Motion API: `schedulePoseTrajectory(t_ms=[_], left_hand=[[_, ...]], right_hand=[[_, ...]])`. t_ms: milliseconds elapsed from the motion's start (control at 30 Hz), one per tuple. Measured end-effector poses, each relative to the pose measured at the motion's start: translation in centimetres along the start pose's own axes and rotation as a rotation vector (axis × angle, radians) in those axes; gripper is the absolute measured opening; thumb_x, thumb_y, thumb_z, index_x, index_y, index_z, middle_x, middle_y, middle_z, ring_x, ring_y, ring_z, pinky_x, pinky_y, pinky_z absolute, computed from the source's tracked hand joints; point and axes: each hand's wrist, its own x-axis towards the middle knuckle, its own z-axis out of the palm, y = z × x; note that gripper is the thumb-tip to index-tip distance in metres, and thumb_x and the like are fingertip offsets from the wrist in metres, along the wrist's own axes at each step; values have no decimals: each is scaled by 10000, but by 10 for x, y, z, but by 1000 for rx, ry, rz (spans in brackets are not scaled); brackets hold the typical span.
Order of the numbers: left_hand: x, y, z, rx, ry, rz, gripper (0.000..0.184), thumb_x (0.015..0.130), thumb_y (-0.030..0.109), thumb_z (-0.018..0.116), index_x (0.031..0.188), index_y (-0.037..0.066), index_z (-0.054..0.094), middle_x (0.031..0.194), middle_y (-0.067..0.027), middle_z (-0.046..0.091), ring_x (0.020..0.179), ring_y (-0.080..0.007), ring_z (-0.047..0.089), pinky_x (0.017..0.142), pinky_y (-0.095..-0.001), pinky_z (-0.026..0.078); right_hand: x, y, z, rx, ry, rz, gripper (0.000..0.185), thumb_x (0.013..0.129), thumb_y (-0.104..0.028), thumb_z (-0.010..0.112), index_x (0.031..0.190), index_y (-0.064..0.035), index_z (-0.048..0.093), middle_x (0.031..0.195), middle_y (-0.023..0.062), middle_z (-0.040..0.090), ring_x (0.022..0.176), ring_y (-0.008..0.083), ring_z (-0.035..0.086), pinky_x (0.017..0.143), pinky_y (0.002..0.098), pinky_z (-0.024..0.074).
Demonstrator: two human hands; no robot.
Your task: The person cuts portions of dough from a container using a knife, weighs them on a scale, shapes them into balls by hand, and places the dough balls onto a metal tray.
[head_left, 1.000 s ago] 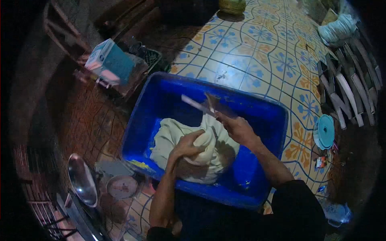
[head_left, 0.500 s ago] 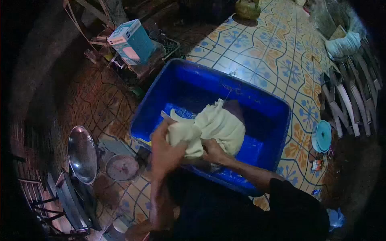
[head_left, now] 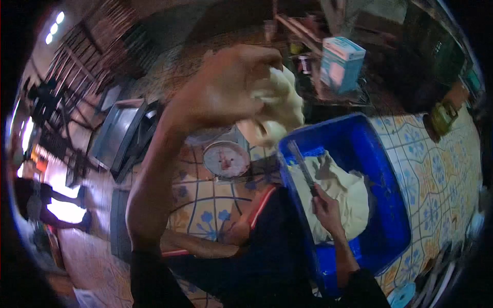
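Note:
My left hand [head_left: 226, 84] is raised, its fingers closed around a lump of pale dough [head_left: 287, 100]. Below and to the right, my right hand [head_left: 326, 208] grips a knife [head_left: 302, 163], its long blade pointing up and away over the near side of the tub. A larger mass of pale dough [head_left: 349, 200] with a folded, uneven top lies in the blue tub [head_left: 395, 205]. The knife overlaps the edge of this dough in view; whether it touches it I cannot tell.
A round, pale, dial-like disc [head_left: 226, 159] sits left of the tub on patterned tiles. Beyond the tub stands a blue and white box [head_left: 341, 66]. Metal trays [head_left: 120, 126] lie at left, near another person's legs [head_left: 56, 205]. A greenish rounded container [head_left: 441, 120] is at right.
The view has swung left, so the tub now appears further right. My left hand has lifted a dough lump out of the tub. A knife now shows in my right hand.

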Motion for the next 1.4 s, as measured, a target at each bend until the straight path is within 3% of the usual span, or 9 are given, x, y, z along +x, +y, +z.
schedulePoseTrajectory(t_ms=[67, 200, 333, 500, 600, 800, 933, 1033, 1400], left_hand=[[-11, -42, -14, 145, 100, -139, 404, 605, 53, 688, 994, -6, 596, 860, -95, 621, 882, -162, 597, 814, -302, 471], [-46, -129, -13, 120, 223, -313, 443, 601, 98, 739, 1004, -18, 598, 892, -119, 640, 859, -198, 617, 801, -331, 479], [-95, -186, 4, 249, 285, -279, 497, 594, 171, 788, 1017, -17, 609, 923, -149, 641, 881, -245, 622, 793, -350, 478], [-157, -203, 49, 329, 217, -623, 592, 770, 418, 671, 1272, 150, 506, 1192, -192, 549, 1209, -318, 451, 1009, -568, 271], [-185, -200, 76, 803, 396, -703, 635, 811, 435, 633, 1364, 209, 417, 1301, -201, 456, 1257, -339, 391, 995, -624, 259], [-297, -221, 140, 83, 1049, -959, 461, 876, 202, 587, 1288, 28, 474, 1192, -206, 547, 1072, -298, 553, 916, -373, 436], [-376, -259, 236, -59, 491, -1243, 333, 871, 74, 534, 1198, 13, 543, 1124, -159, 616, 753, -254, 639, 611, -374, 506], [-365, -251, 253, -509, 686, -1144, 328, 870, 52, 527, 1195, 4, 538, 1065, -154, 634, 636, -218, 614, 534, -319, 476], [-346, -263, 270, -636, 638, -1041, 330, 867, 56, 520, 1191, -7, 524, 1008, -125, 594, 750, -193, 582, 666, -353, 481]], right_hand=[[-8, 1, 5, -29, -6, -24, 416, 906, -49, 501, 1320, -44, 465, 726, 102, 639, 560, 135, 504, 582, 285, 456], [-24, 11, 28, -312, 40, -221, 427, 897, -9, 492, 1320, -61, 472, 674, 103, 617, 525, 135, 460, 547, 290, 445], [-26, 27, 41, -295, 150, -278, 433, 880, 3, 497, 1308, -58, 481, 1020, 241, 641, 869, 206, 642, 760, 290, 462], [-34, -11, 42, -163, 53, 322, 402, 915, -6, 466, 1316, 18, 451, 1256, 188, 545, 1182, 205, 487, 975, 287, 366], [-32, 17, 47, -122, 165, -12, 435, 900, 4, 467, 1333, -13, 439, 1199, 213, 583, 1049, 191, 567, 856, 261, 415], [-31, 30, 48, -19, 190, 84, 439, 896, 8, 464, 1331, 44, 412, 1292, 204, 516, 1199, 206, 473, 987, 293, 352], [-32, 42, 42, -136, 167, 8, 458, 890, 8, 469, 1345, 4, 420, 1310, 193, 506, 1199, 232, 484, 1006, 297, 344], [-36, 37, 41, -209, 129, 28, 463, 898, -16, 480, 1357, -32, 419, 1318, 200, 494, 1239, 305, 462, 1047, 342, 324], [-35, 41, 39, -155, 136, -42, 486, 859, 61, 459, 1339, -7, 426, 1313, 219, 494, 1231, 265, 466, 988, 291, 359]])
